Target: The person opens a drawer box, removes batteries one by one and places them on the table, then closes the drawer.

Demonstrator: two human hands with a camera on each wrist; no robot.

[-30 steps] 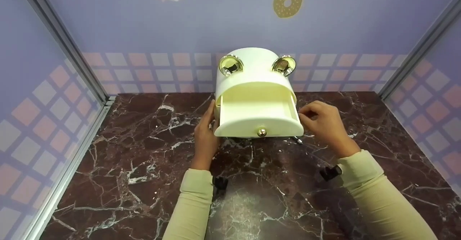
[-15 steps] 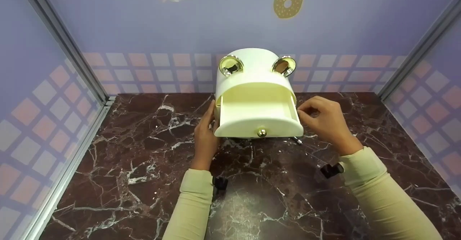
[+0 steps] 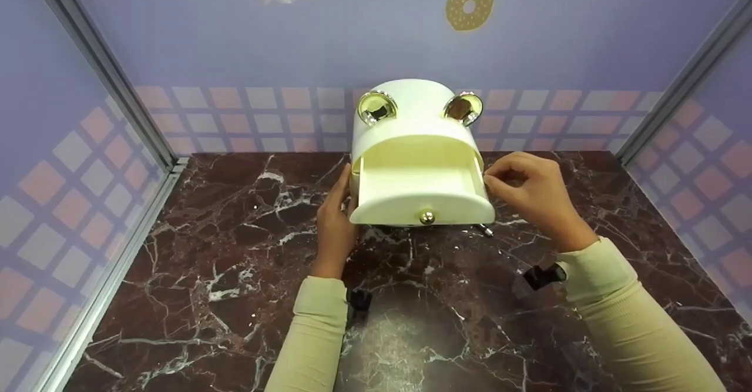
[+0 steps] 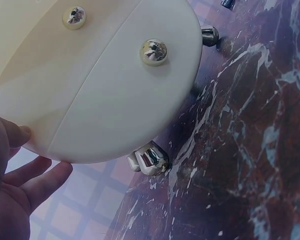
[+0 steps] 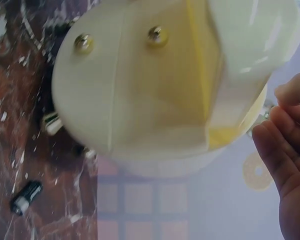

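A cream drawer box (image 3: 416, 107) with gold dish-shaped ears (image 3: 376, 110) stands against the back wall. Its upper drawer (image 3: 399, 207) is pulled out, with a gold knob (image 3: 427, 217) in front. My left hand (image 3: 336, 221) rests against the box's left side, fingers fairly straight. In the left wrist view its thumb (image 4: 17, 134) lies at the drawer's edge. My right hand (image 3: 531, 189) is beside the drawer's right wall, thumb and forefinger close together. Near those fingertips in the right wrist view is a shiny bit (image 5: 262, 119); whether they pinch it or it is an ear behind, I cannot tell.
A lower drawer (image 4: 120, 100) is shut. Silver feet (image 4: 150, 159) raise the box off the dark marbled table (image 3: 235, 321). A small black-and-silver cylinder (image 5: 26, 197) lies on the table beside the box. Purple panels (image 3: 235, 45) enclose the back and sides.
My right hand has shifted slightly up and away from me along the drawer's right side. The left hand, the box and the pulled-out drawer have stayed put.
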